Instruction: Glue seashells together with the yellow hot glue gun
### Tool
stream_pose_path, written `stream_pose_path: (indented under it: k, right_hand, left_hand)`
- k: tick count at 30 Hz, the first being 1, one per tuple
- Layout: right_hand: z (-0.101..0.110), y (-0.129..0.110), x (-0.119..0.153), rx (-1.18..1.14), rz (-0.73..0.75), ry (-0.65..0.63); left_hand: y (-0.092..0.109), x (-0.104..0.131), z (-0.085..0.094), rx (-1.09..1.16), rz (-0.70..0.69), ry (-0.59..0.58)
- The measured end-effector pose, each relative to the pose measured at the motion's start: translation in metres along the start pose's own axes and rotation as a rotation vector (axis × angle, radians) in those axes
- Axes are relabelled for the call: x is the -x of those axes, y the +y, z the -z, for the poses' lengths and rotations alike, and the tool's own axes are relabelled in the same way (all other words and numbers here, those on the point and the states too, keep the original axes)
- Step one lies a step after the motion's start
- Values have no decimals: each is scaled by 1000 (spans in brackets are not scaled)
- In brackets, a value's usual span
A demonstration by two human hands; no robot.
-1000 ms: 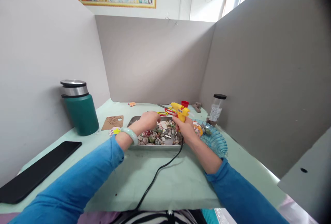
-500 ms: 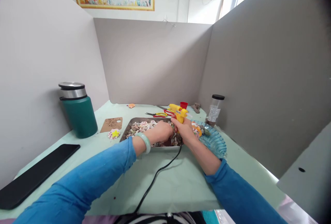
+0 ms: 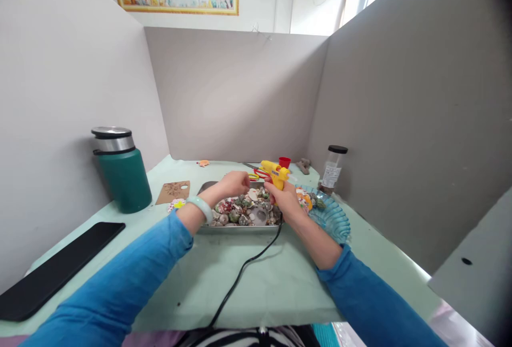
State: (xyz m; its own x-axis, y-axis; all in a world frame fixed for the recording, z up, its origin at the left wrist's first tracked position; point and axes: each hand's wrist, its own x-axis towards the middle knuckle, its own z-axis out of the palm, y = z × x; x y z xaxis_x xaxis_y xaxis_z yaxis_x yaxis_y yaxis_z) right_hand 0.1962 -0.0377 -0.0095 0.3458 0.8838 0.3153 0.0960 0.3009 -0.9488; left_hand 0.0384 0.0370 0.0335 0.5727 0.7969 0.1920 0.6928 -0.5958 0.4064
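Observation:
My right hand (image 3: 285, 199) is wrapped round the handle of a yellow glue gun (image 3: 275, 172), whose black cord (image 3: 248, 262) runs down to the table's front edge. Over the left part of a metal tray (image 3: 240, 229) hangs my left hand (image 3: 236, 183), its fingers pressed together; whatever they hold is too small to make out. Shells and small stones (image 3: 240, 212) fill the tray. Right of it, a blue fluted glass plate (image 3: 334, 221) bears colourful decorated pieces (image 3: 304, 199).
A green bottle (image 3: 124, 176) and a black flat case (image 3: 60, 267) lie to the left, near a brown board (image 3: 173, 192) and a yellow-starred disc (image 3: 177, 204). Behind the tray are scissors (image 3: 262, 173) and a red cup (image 3: 284, 162). A lidded jar (image 3: 333, 170) stands right.
My left hand has risen out of the tray and moved left, uncovering the shells in its middle and hiding part of the cutting tools behind. My right hand has barely moved.

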Motion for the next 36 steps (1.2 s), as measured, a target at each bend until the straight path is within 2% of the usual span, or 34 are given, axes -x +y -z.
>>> stream_pose_path:
  k: [3, 7, 9, 11, 14, 19, 27, 36]
  right_hand:
    - [0, -6, 2, 62, 30, -87]
    - [-11, -16, 6, 47, 15, -264]
    - [-21, -18, 8, 28, -32, -301]
    - [-29, -18, 9, -23, -78, -302]
    - [-34, -15, 11, -121, -110, -287]
    - [-29, -11, 15, -153, -101, -292]
    - [-30, -9, 15, -149, -54, -246]
    - [-24, -11, 14, -37, -1, -215]
  left_hand:
    - [-13, 16, 13, 447, 111, 26]
    - [-17, 45, 15, 1050, 189, 118]
    - [-15, 55, 11, 1251, 195, 144]
    - [-12, 61, 5, 1349, 203, 159]
    - [-8, 62, -5, 1380, 218, 199]
    - [-2, 63, -15, 1353, 203, 238]
    - [-2, 66, -15, 1271, 219, 208]
    - [-5, 67, -12, 1152, 217, 254]
